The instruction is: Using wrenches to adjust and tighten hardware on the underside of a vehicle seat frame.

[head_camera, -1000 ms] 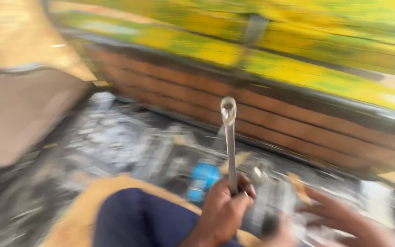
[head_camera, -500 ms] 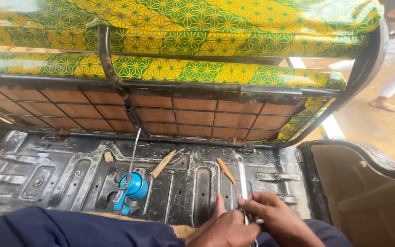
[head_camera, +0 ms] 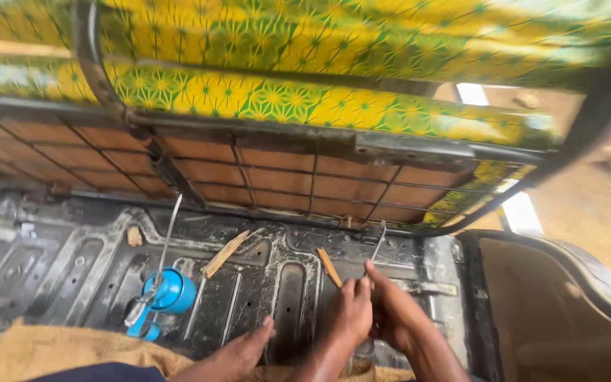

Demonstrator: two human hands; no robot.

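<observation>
My left hand [head_camera: 351, 311] and my right hand [head_camera: 399, 320] are pressed together low in the middle of the view, both closed around the shaft of a slim metal wrench [head_camera: 377, 244]. The wrench's head points up toward the lower rail of a tipped-up seat frame [head_camera: 362, 145]. Both hands hover over a black stamped metal floor pan [head_camera: 51, 262]. A wood splinter [head_camera: 330, 267] lies just left of my left hand. A further limb [head_camera: 245, 350], hand or foot I cannot tell, rests at the pan's near edge.
The raised seat has green and yellow patterned fabric [head_camera: 263, 99] and a brown underside with a wire grid [head_camera: 277, 180]. A blue can with a long metal spout [head_camera: 171, 290] and another wood strip [head_camera: 224, 253] lie on the pan. Burlap [head_camera: 30, 354] covers the near left.
The view has swung from the blurred side to the seat and closed in. My hands have carried the wrench up and right toward the seat rail. The extra limb has come into view.
</observation>
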